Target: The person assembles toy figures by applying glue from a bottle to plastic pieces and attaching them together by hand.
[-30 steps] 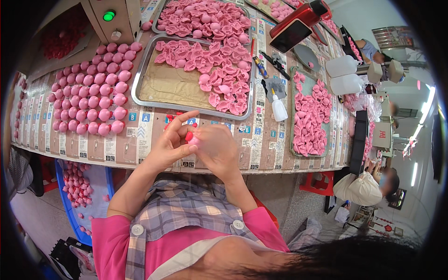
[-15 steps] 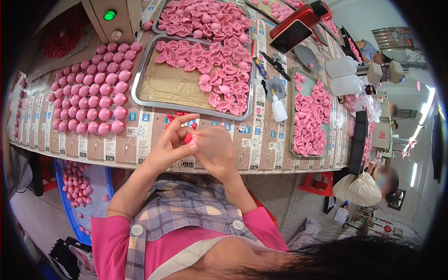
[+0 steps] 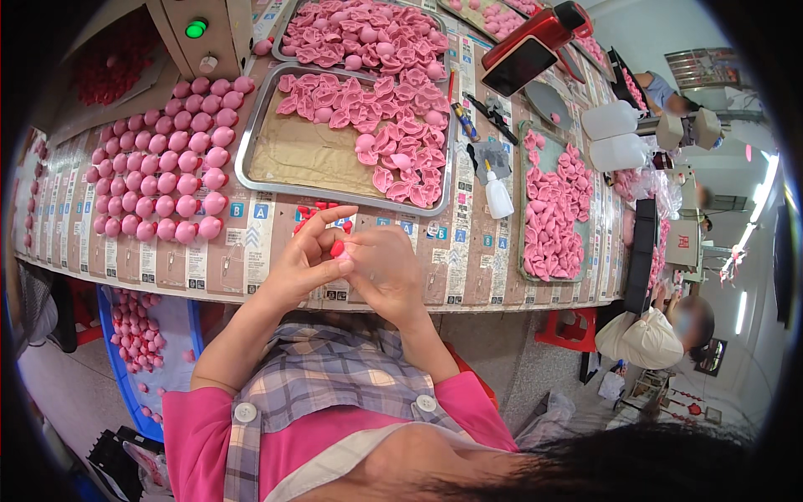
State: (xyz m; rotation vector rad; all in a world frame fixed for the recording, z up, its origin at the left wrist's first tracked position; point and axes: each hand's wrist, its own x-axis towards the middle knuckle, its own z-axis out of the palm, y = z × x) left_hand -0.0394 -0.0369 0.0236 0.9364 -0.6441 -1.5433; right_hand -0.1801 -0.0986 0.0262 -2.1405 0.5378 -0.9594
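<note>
My two hands meet over the front edge of the table. A small red rounded piece [image 3: 337, 249] sits between their fingertips. My left hand [image 3: 303, 258] pinches it with thumb and fingers, the upper fingers bent above it. Right beside it, my right hand [image 3: 386, 272] is closed, its fingertips against the piece; whatever else they grip is hidden. More small red pieces [image 3: 316, 206] lie on the table just beyond my left fingers. Behind them stands a metal tray [image 3: 293, 194] partly covered with pink petal-like shells [image 3: 410, 138] and a few pink balls.
Rows of pink balls with red tips [image 3: 159, 180] stand at the left, below a box with a green light [image 3: 196, 29]. A white glue bottle [image 3: 499, 197], a phone [image 3: 520, 65] and a green tray [image 3: 525, 259] of pink shells are to the right. A blue bin [image 3: 125, 368] is lower left.
</note>
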